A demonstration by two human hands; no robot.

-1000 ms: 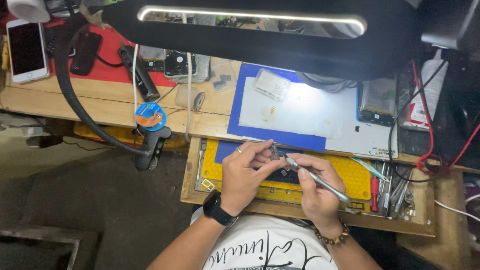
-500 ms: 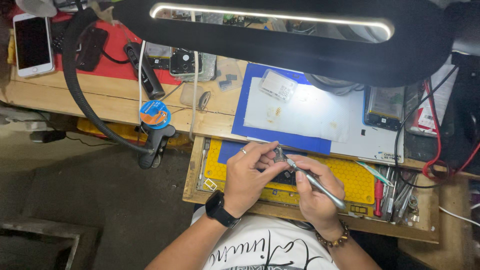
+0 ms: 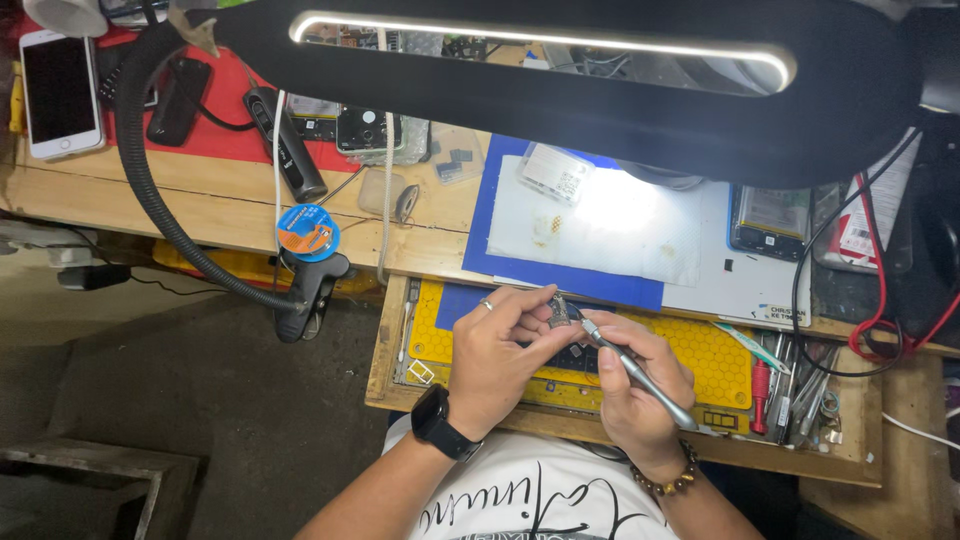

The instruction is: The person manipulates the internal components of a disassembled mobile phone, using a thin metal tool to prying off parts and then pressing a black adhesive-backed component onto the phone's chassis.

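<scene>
Circuit piece [image 3: 557, 312] sat pinched in the left hand [image 3: 497, 355] over the yellow mat [image 3: 715, 360]; right hand [image 3: 632, 385] clamped the metal tool [image 3: 635, 372]. One slip risked gouging it.

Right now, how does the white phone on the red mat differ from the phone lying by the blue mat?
The white phone lies face up, whole, with a dark screen, far from both hands. The phone by the blue mat lies opened, its insides showing, partly under the lamp head. Both lie flat on the wooden bench.
</scene>
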